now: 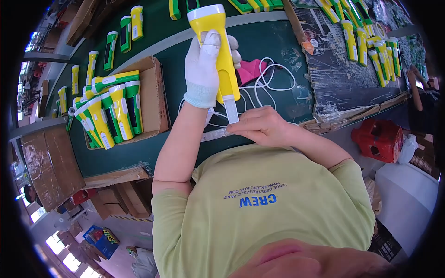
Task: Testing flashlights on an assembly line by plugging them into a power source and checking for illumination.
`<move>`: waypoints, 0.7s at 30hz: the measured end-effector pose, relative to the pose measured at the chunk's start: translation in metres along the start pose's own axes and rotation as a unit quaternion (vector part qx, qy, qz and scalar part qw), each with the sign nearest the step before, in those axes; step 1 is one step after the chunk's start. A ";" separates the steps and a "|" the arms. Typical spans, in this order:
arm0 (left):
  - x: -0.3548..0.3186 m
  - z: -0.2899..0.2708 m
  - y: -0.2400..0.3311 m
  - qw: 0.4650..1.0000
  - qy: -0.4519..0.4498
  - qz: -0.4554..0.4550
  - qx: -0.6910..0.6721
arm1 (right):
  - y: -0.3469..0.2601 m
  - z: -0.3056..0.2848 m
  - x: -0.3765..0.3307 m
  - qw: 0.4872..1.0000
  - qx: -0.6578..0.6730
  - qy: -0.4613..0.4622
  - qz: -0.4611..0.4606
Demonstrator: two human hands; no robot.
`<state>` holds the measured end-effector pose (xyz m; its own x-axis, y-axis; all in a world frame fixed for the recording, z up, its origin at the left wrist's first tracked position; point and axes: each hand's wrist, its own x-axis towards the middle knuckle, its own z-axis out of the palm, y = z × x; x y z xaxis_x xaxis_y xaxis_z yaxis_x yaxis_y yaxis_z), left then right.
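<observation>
My left hand (202, 69), in a white glove, is wrapped round a yellow flashlight (224, 60) with a white-rimmed head that points away from me. From the flashlight's near end sticks out a flat white translucent piece (231, 109). The bare fingers of my right hand (264, 126) are pinched together at the tip of that piece. Just behind the flashlight, a pink object (251, 72) lies on the green table (289, 53) among loops of white cable (280, 87).
On the left, a cardboard box (156, 99) holds several yellow-and-green flashlights. More flashlights stand beyond it, past a curved metal rail (160, 45). At the right, a pile of flashlights (380, 55) rests on dark cardboard (331, 69). Another person's arm (414, 90) shows at the far right.
</observation>
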<state>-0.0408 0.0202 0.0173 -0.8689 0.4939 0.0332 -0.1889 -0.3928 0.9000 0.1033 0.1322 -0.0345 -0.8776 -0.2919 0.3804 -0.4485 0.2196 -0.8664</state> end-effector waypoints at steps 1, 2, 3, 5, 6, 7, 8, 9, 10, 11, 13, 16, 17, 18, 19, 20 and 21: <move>0.001 -0.002 -0.003 1.000 0.000 0.001 0.000 | -0.001 0.000 0.000 0.998 0.022 -0.002 0.053; 0.003 -0.005 -0.006 1.000 0.017 0.021 0.014 | -0.002 -0.001 0.000 0.994 0.043 -0.005 0.105; 0.004 -0.008 -0.010 0.998 0.035 0.040 0.028 | -0.002 -0.001 0.000 0.994 0.042 -0.004 0.103; 0.003 -0.010 -0.015 0.999 0.032 0.038 0.019 | -0.003 0.000 0.001 0.973 0.122 -0.012 0.195; 0.003 -0.010 -0.015 1.000 0.005 0.010 -0.005 | -0.003 0.002 0.000 0.974 0.120 -0.009 0.193; 0.002 -0.010 -0.014 0.999 -0.020 -0.018 -0.028 | -0.003 0.005 0.001 0.974 0.141 -0.001 0.178; 0.001 -0.010 -0.011 0.999 -0.025 -0.040 -0.010 | -0.003 0.006 0.001 0.973 0.162 0.009 0.162; 0.002 -0.012 -0.014 0.999 -0.029 -0.039 -0.008 | -0.006 0.003 0.003 0.966 0.183 0.003 0.184; 0.001 -0.016 -0.018 0.999 -0.049 -0.020 0.006 | -0.011 -0.001 0.006 0.954 0.223 0.025 0.197; 0.000 -0.019 -0.021 0.997 -0.070 0.000 0.019 | -0.013 -0.003 0.009 0.941 0.263 0.046 0.209; -0.017 -0.023 -0.035 0.990 -0.049 -0.117 0.057 | -0.007 -0.012 0.022 0.926 0.246 0.125 0.257; -0.027 -0.019 -0.033 0.983 -0.085 -0.160 -0.034 | -0.006 -0.043 0.028 0.932 0.233 0.092 0.263; -0.030 -0.011 -0.029 0.977 -0.054 -0.165 -0.124 | -0.008 -0.047 0.031 0.940 0.225 0.123 0.227; -0.034 -0.007 -0.026 0.974 -0.042 -0.164 -0.149 | -0.013 -0.053 0.035 0.949 0.191 0.143 0.204; -0.035 -0.004 -0.023 0.971 -0.033 -0.161 -0.173 | -0.019 -0.061 0.041 0.958 0.154 0.163 0.179; -0.035 -0.004 -0.020 0.978 -0.025 -0.169 -0.121 | -0.021 -0.064 0.044 0.956 0.142 0.189 0.174; -0.036 -0.003 -0.020 0.978 -0.026 -0.169 -0.121 | -0.020 -0.065 0.046 0.956 0.141 0.190 0.174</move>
<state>-0.0077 0.0076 -0.0031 -0.7149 0.6638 -0.2198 -0.5691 -0.3697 0.7344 0.0617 0.1744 0.0215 -0.9876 0.1235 0.0972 -0.1022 -0.0342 -0.9942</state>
